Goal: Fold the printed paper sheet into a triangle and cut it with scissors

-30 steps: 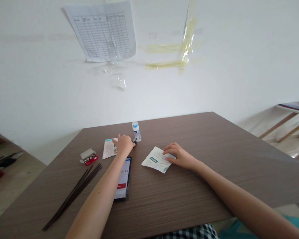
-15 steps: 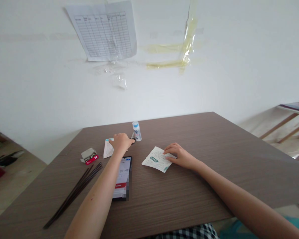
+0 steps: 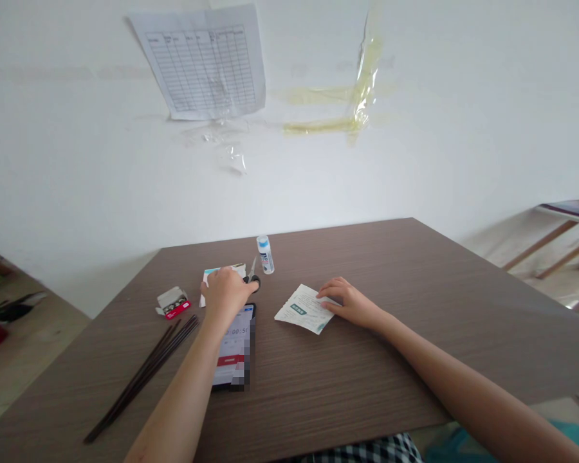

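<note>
A person's two bare hands are reaching across a brown table (image 3: 390, 257). The left hand (image 3: 226, 292) is arching over a printed card (image 3: 239, 269), its thumb lying at the black handle of some scissors (image 3: 255, 282); its fingertips are partly hidden, so whether it is gripping anything cannot be told. The right hand (image 3: 350, 302) is resting, fingers loosely parted and clasping nothing, on the right edge of a white-and-green paper (image 3: 299, 312). A bottle (image 3: 266, 256) is standing just beyond the scissors. A phone (image 3: 232, 350) is lying partly beneath the left forearm.
</note>
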A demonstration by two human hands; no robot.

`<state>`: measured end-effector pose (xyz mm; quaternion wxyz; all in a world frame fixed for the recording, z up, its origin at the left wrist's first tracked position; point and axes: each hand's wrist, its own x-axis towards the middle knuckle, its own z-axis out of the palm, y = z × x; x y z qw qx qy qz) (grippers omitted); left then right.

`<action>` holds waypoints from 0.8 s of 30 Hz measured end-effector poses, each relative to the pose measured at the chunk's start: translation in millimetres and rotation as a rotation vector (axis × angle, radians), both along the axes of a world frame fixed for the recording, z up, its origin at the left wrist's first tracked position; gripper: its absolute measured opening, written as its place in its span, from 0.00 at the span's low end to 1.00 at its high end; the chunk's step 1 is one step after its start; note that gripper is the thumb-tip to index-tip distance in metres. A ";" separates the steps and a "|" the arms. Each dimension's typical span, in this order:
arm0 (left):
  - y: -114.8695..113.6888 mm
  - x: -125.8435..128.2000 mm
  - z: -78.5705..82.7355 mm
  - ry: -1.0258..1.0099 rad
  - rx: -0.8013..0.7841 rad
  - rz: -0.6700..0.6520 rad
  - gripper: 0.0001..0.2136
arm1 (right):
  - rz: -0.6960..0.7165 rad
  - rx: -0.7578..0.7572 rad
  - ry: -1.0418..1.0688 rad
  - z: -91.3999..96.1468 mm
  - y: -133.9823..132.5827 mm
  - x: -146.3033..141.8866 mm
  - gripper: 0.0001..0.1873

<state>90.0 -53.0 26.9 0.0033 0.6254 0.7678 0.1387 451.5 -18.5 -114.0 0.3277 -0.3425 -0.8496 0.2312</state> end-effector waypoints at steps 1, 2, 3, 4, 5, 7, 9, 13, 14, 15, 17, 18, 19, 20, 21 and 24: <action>-5.3 4.6 -0.1 0.008 -0.009 0.018 0.10 | -0.003 -0.003 0.005 0.7 -0.3 -0.4 0.09; -10.6 10.2 -0.3 0.013 -0.009 0.011 0.09 | -0.007 -0.007 0.012 1.1 -0.5 -0.7 0.09; -15.7 16.6 -0.8 0.014 -0.006 -0.009 0.09 | -0.012 -0.012 0.021 1.2 -0.6 -1.1 0.08; -20.7 23.7 -1.9 0.012 0.000 -0.032 0.08 | -0.016 -0.019 0.031 1.1 -0.7 -1.4 0.08; -25.3 31.5 -3.8 0.008 0.012 -0.054 0.09 | -0.020 -0.029 0.042 0.9 -0.9 -1.9 0.08; -33.6 48.3 -9.8 -0.006 0.039 -0.111 0.11 | -0.032 -0.052 0.069 0.1 -1.6 -3.4 0.08; -40.2 65.6 -18.6 -0.048 0.060 -0.165 0.12 | -0.053 -0.069 0.099 -0.6 -2.9 -6.1 0.08; -46.5 93.1 -37.6 -0.132 0.054 -0.222 0.10 | -0.117 -0.096 0.143 -2.1 -4.6 -14.5 0.13; -46.9 97.3 -41.6 -0.148 0.056 -0.235 0.10 | -0.134 -0.100 0.147 -2.8 -4.5 -16.7 0.15; -46.9 100.3 -45.2 -0.164 0.060 -0.247 0.10 | -0.148 -0.104 0.147 -3.7 -4.0 -18.6 0.18; -46.7 103.6 -51.4 -0.192 0.068 -0.268 0.10 | -0.160 -0.113 0.142 -6.0 -2.6 -21.6 0.21; -46.6 104.5 -54.1 -0.204 0.072 -0.278 0.10 | -0.158 -0.123 0.137 -7.2 -1.9 -22.7 0.22; -46.5 105.1 -56.5 -0.214 0.075 -0.285 0.11 | -0.153 -0.135 0.132 -8.4 -1.3 -23.4 0.21; -46.4 105.7 -58.8 -0.224 0.077 -0.290 0.12 | -0.146 -0.148 0.126 -9.3 -0.9 -24.0 0.21; -46.2 106.4 -60.8 -0.234 0.079 -0.292 0.13 | -0.141 -0.162 0.122 -10.0 -0.8 -24.5 0.20; -45.4 109.4 -65.2 -0.264 0.085 -0.287 0.15 | -0.131 -0.201 0.122 -9.4 -2.2 -25.9 0.18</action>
